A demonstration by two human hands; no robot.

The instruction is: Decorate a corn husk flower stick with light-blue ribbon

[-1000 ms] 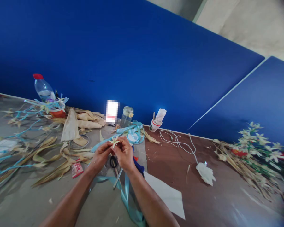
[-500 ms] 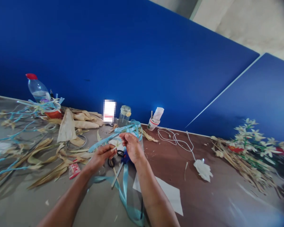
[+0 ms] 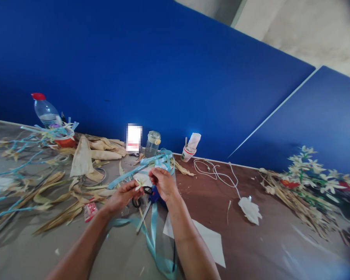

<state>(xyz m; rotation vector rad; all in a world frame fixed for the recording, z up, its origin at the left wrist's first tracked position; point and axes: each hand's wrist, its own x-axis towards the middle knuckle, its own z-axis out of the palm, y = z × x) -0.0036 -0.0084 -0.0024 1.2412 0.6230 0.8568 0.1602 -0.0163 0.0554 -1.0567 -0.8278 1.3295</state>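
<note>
Between the thumb and fingers of my left hand (image 3: 125, 195) is a small pale flower (image 3: 139, 186) with narrow petals, apparently of dried husk. My right hand (image 3: 164, 183) is just to the right of it with thumb and fingertips pinched together; what they hold, if anything, is too small to make out. Below the hands lie scissors with black handles (image 3: 136, 202) and a blue tool (image 3: 154, 194), partly hidden. Light blue ribbon (image 3: 153, 221) runs under my wrists and loops behind the hands. A white sheet (image 3: 211, 237) sticks out beside my right forearm.
Dried husks (image 3: 51, 216) and a red packet (image 3: 90, 211) lie at left. Behind stand a red-capped bottle (image 3: 46, 111), a lidded jar (image 3: 153, 144) and a cup (image 3: 188, 153). A white cable (image 3: 217, 171) and a bunch of white flowers (image 3: 315, 169) are at right.
My right hand has lowered slightly and its fingers have drawn in. The flower in my left hand now shows its petals more openly. The view has shifted a little.
</note>
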